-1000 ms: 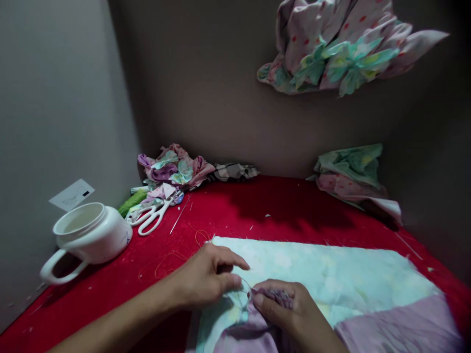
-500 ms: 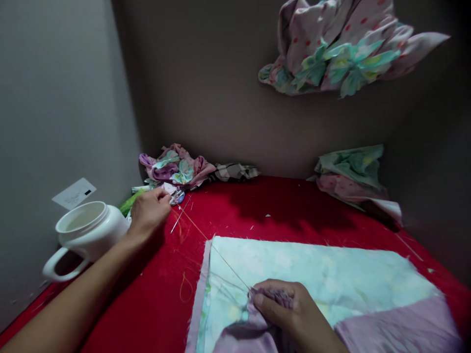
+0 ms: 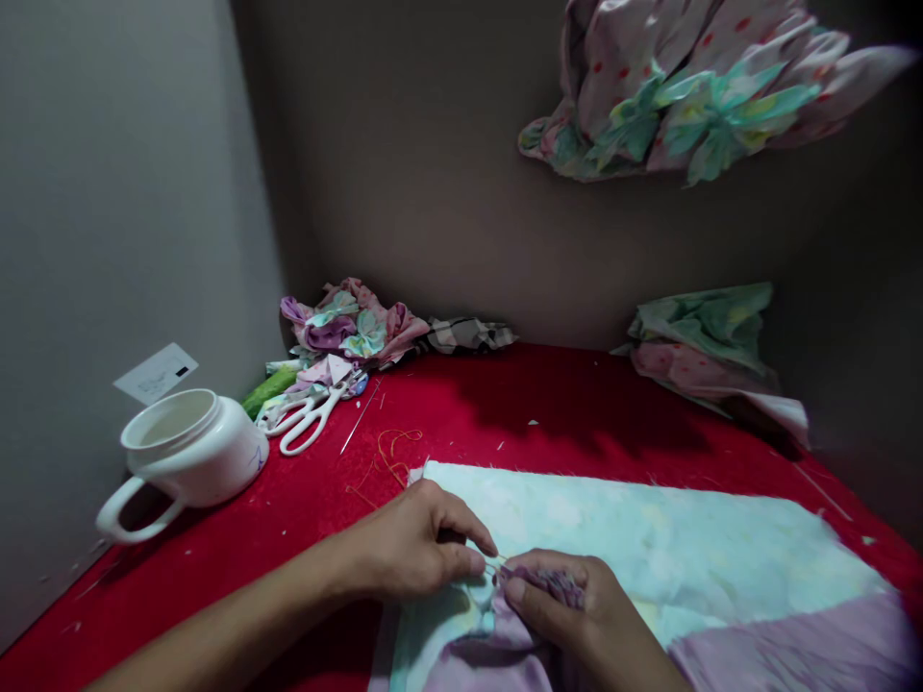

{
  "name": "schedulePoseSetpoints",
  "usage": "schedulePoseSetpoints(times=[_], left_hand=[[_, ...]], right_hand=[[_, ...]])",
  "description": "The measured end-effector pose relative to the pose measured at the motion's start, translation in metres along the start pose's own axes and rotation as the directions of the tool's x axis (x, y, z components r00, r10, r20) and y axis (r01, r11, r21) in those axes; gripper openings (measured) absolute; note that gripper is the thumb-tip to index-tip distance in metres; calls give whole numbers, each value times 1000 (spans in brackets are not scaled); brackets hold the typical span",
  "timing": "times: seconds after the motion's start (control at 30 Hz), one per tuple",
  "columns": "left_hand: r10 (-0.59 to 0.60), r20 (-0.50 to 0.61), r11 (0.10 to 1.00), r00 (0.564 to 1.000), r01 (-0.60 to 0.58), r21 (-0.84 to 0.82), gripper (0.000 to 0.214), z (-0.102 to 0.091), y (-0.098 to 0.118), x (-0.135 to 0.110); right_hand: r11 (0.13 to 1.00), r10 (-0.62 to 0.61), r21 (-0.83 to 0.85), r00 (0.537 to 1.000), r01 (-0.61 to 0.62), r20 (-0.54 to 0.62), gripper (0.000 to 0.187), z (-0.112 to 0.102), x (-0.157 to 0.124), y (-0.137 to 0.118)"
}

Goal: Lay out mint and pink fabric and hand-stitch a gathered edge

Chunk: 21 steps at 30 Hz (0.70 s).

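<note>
Right hand [image 3: 581,601] on gathered fabric [image 3: 549,584]

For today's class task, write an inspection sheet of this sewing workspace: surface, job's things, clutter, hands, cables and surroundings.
Surface: red cloth cover, dotted with thread snippets.
Job's things: pale aqua fabric panel, gathered lilac fabric.
Clutter: white scissors, needle, orange thread, white handled jar, fabric flower pile.
Hands: left hand pinches at the gather, what it holds too small to tell; right hand grips the gathered lilac fabric.
Cables: nothing seen.
Surroundings: paper card on the left wall; bunched floral fabric high on the back wall.
</note>
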<state>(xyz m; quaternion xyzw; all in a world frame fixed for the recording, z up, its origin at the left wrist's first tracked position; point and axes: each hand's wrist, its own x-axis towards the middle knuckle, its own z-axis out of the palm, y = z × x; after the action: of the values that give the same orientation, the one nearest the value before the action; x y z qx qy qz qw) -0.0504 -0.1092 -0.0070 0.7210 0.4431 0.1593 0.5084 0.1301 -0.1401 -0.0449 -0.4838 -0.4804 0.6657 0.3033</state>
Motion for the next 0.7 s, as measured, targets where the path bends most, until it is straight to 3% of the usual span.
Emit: schedulePoseSetpoints(times=[0.13,0.23,0.3,0.37,0.43,0.47,0.5,0.53,0.6,0.67,0.7], left_hand=[[47,-85,993,995,-38,108,14,1,2,3],[130,-240,944,962,-46,327,16,-18,-1,6],[163,-460,871,873,92,482,17,-42,-10,5],[157,-698,745,699,380,548,18,-71,-23,2],[119,-827,580,549,638,506,19,-96,-38,-2],[92,-857,511,508,714,478,20,-104,-43,-4],[68,-866,471,496,749,466,20,-109,-46,-5],[51,-859,474,510,744,470,21,-109,-47,-5],[3,-800,630,601,620,468,22,-98,-41,-3],[-61,-636,875,769,348,337,24,-75,-29,1],[-84,-504,954,859,216,209,25,-62,-21,2]], right_hand=[[1000,9,8,1000,-8,-1,31,1,-1,0],[1000,25,16,999,-24,-33,30,2,-2,-3],[999,33,14,998,-33,-49,31,3,-3,-4],[999,39,14,998,-38,-54,32,4,-3,-5],[999,44,32,998,-42,-53,33,4,-3,-4],[998,47,35,997,-45,-54,34,4,-3,-4],[998,49,36,997,-47,-56,35,4,-3,-3],[998,53,39,997,-51,-56,35,5,-2,-3],[997,59,48,997,-57,-46,35,4,-2,-3],[996,66,55,997,-64,-36,35,4,-2,-3],[997,67,52,997,-65,-26,34,3,-2,-3]])
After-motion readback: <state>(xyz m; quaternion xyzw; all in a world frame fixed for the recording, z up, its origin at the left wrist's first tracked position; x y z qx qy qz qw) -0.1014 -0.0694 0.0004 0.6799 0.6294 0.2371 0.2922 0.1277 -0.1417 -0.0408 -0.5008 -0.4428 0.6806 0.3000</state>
